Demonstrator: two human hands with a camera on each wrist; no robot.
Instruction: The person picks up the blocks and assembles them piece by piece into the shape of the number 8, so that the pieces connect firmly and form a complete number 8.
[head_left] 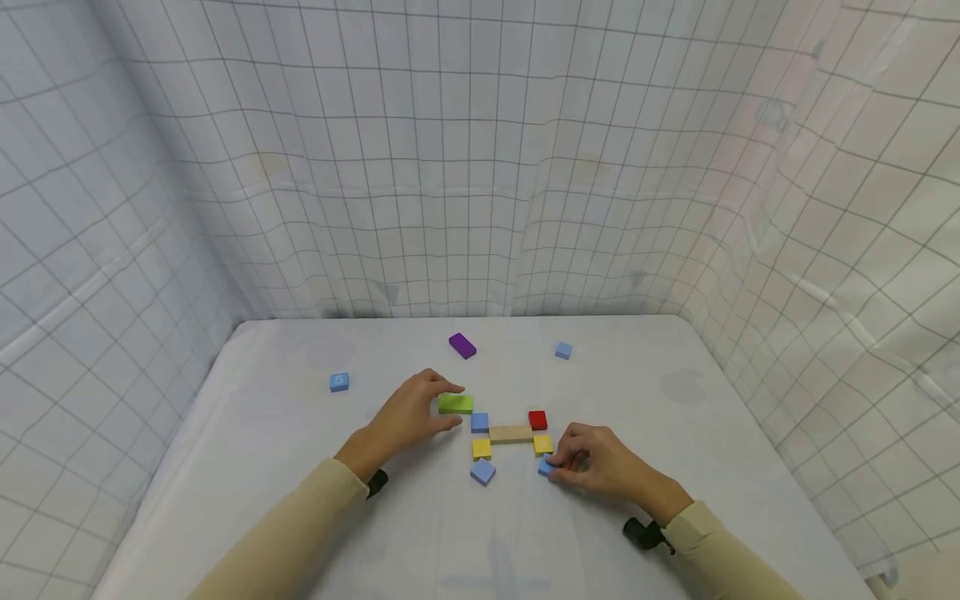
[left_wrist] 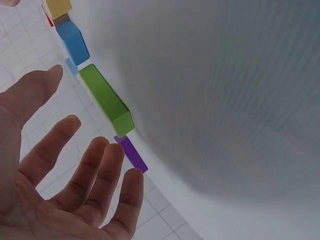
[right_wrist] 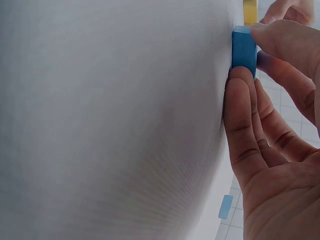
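My right hand point(head_left: 600, 462) pinches a blue block point(right_wrist: 244, 50) between thumb and fingers, low on the table. That block lies just below a yellow block point(head_left: 543, 445), which sits at the right end of a plain wooden bar point(head_left: 511, 435); a red block point(head_left: 537, 419) is above it. Around a green block point(head_left: 456, 404), my left hand point(head_left: 408, 408) spreads its thumb and fingers; the left wrist view shows them apart from it. Below the green block's right end is a blue block point(head_left: 480, 422), then another yellow block point(head_left: 482, 449) and a turned blue block point(head_left: 483, 472).
Toward the back lie a purple block point(head_left: 462, 346) and a blue block point(head_left: 564, 350). A blue block marked 5 point(head_left: 339, 382) is at the left. White cloth covers the table point(head_left: 420, 533), and gridded curtains point(head_left: 465, 167) enclose its back and sides.
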